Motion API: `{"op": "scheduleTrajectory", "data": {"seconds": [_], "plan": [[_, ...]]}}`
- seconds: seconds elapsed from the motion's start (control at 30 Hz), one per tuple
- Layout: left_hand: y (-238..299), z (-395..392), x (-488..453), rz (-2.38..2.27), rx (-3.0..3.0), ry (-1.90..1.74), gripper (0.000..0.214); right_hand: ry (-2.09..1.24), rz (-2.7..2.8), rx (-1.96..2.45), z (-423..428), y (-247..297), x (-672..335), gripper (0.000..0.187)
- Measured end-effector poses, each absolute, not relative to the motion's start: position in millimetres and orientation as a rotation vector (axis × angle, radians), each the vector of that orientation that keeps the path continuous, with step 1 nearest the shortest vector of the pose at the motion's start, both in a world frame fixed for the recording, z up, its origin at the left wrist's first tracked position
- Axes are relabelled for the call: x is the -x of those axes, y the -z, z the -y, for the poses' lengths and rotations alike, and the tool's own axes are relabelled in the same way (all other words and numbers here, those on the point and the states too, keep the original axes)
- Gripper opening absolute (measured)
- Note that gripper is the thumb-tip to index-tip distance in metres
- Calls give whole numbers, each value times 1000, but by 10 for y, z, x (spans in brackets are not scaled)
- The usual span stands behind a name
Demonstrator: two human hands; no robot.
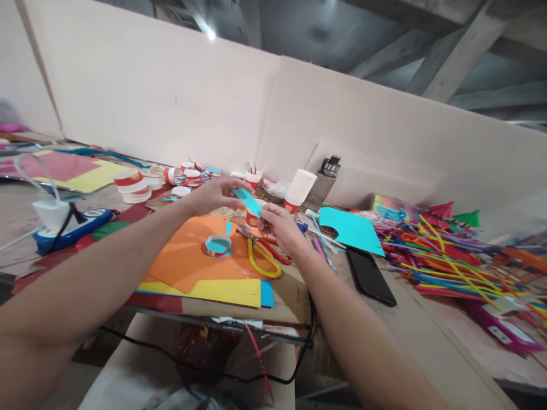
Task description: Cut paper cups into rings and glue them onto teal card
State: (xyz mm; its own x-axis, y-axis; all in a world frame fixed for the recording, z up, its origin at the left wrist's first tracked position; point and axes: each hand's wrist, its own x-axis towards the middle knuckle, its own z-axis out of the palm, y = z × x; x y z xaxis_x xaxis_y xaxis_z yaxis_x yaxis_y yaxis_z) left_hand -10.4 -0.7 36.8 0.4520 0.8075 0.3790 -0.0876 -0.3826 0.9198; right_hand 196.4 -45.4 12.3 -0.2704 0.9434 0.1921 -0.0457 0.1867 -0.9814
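Observation:
A turquoise paper strip (248, 200) is stretched between my two hands above the table. My left hand (217, 196) pinches its far left end, while my right hand (280, 225) grips its near right end between thumb and fingers. Just behind the strip stands a red and white paper cup (252, 219), partly hidden. Below lies a cut cup ring (218, 245) with turquoise paper inside, on orange paper sheets (175, 262). Scissors with yellow handles (264, 259) rest beneath my right hand, and a red-orange handle (277, 250) shows beside them.
Left are cut cup pieces (130, 185) and a blue power strip (74, 228) with a charger. Behind stand stacked paper cups (299, 191) and a bottle (325, 182). At right lie turquoise paper (352, 230), a black phone (371, 276) and many coloured pipe cleaners (444, 259).

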Motion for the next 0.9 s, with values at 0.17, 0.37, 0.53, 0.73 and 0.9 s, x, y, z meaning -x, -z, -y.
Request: {"op": "scheduleTrajectory", "data": {"seconds": [0.17, 0.37, 0.53, 0.73, 0.9], "plan": [[-300, -37, 102, -592, -1789, -1117, 28, -1254, 1450, 869, 473, -172, -1972, 24], [-297, 13, 33, -609, -1802, -1241, 26, -1271, 1504, 825, 464, -190, -1990, 25], [-267, 58, -57, -561, -1681, -1419, 31, -1091, 1456, 672, 466, -189, -1957, 38], [-233, 115, -161, -529, -1720, -1523, 33, -726, 1478, 675, 512, -208, -1923, 23], [-228, 166, -190, -562, -1772, -1603, 33, -734, 1450, 655, 534, -216, -1922, 26]]}}
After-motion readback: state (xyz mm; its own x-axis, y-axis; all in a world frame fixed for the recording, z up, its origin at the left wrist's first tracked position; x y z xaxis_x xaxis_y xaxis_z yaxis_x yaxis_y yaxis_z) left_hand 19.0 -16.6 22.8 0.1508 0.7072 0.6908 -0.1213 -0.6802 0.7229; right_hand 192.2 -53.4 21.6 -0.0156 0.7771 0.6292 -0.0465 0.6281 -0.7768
